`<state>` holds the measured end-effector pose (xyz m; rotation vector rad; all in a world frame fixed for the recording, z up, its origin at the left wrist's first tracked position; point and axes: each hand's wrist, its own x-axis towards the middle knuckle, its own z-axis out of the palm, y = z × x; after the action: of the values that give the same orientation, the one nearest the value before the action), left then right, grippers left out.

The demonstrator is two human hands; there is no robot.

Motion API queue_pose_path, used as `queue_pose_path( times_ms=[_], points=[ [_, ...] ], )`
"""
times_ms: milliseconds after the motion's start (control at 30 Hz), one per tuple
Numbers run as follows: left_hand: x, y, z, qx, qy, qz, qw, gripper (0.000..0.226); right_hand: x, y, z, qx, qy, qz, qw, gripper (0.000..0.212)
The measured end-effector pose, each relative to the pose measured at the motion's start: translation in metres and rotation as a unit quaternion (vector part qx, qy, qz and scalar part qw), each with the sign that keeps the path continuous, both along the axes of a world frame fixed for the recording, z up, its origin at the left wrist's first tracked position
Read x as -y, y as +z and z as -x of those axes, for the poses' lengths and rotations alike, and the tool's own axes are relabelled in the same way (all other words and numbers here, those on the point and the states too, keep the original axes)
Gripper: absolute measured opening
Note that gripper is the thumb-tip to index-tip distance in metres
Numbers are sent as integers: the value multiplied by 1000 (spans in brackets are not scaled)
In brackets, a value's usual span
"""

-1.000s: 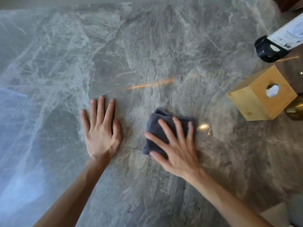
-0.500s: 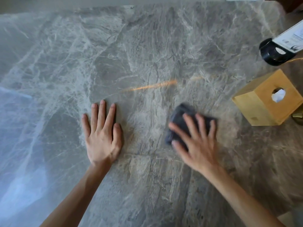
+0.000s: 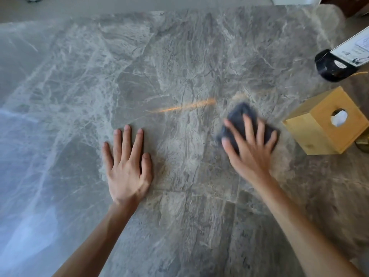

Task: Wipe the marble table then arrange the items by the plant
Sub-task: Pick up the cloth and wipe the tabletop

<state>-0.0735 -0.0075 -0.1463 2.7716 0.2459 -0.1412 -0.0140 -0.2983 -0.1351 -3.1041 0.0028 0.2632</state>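
Observation:
The grey veined marble table (image 3: 179, 56) fills the view. My right hand (image 3: 249, 148) presses flat, fingers spread, on a folded dark grey cloth (image 3: 242, 114) right of centre; both are blurred by motion. My left hand (image 3: 126, 166) lies flat and open on the marble to the left, holding nothing. A wooden tissue box (image 3: 323, 124) with a round hole stands just right of the cloth. No plant is in view.
A black-based object with a white printed label (image 3: 335, 66) leans in at the upper right, above the tissue box. A brass-coloured item (image 3: 364, 143) peeks out behind the box at the right edge. The table's far edge runs along the top.
My right hand has slid the cloth to the right and a little away from me, close to the tissue box. My left hand has stayed flat in the same spot.

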Motion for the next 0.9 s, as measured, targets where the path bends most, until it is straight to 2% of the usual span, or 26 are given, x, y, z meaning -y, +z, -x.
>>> queue_pose_path(
  times_ms=[33,67,133,200,267,300,367,400,433,467,533,600,633,700,767,800,833,867,900],
  points=[
    [1,0,-1,-2,-3,-2,1000,58,-18,0,-22,-3,-46,-6,999,53],
    [2,0,-1,-4,-6,-5,1000,58,-41,0,-30,-3,-41,-13,999,53],
    [1,0,0,-7,-9,-6,1000,58,-75,3,-2,3,72,-41,997,52],
    [1,1,0,-9,-7,-1,1000,58,-65,7,66,-21,206,-38,978,53],
    [0,0,0,-11,-4,0,1000,58,-19,14,107,-41,230,-22,972,53],
    [0,0,1,-11,-2,-4,1000,58,4,11,102,-30,195,-10,980,53],
    [1,0,0,-11,-3,-11,1000,58,15,3,51,-6,35,4,999,53],
    [1,0,-1,-13,-5,-12,1000,58,0,1,19,2,-42,-2,999,53],
    [1,0,-1,-15,-6,-11,1000,58,-27,1,-4,-2,-75,-6,997,53],
    [1,0,-1,-15,-6,-11,1000,58,-56,2,-11,12,-60,-13,998,52],
    [1,-1,0,-13,-9,-7,1000,58,-96,1,17,21,82,-48,995,51],
    [0,0,0,-8,-8,2,1000,58,-85,4,73,-16,238,-54,970,51],
    [-1,0,0,-8,-7,4,1000,58,-63,10,92,-36,268,-51,961,51],
    [-1,-1,1,-9,-6,0,1000,58,-13,5,83,-18,228,-22,973,51],
    [-1,0,-1,-8,-3,-1,1000,58,0,-2,28,7,54,-8,998,51],
    [0,1,-2,-7,-3,2,1000,58,-14,-3,-2,14,-19,-12,1000,52],
    [1,2,-3,-6,-3,6,1000,58,-37,-2,-22,17,-43,-16,999,53],
    [1,2,-2,-6,-4,8,1000,58,-61,0,-26,22,-21,-26,999,53],
    [0,3,-1,-8,-6,10,1000,57,-78,2,-15,20,45,-43,998,52]
  ],
)
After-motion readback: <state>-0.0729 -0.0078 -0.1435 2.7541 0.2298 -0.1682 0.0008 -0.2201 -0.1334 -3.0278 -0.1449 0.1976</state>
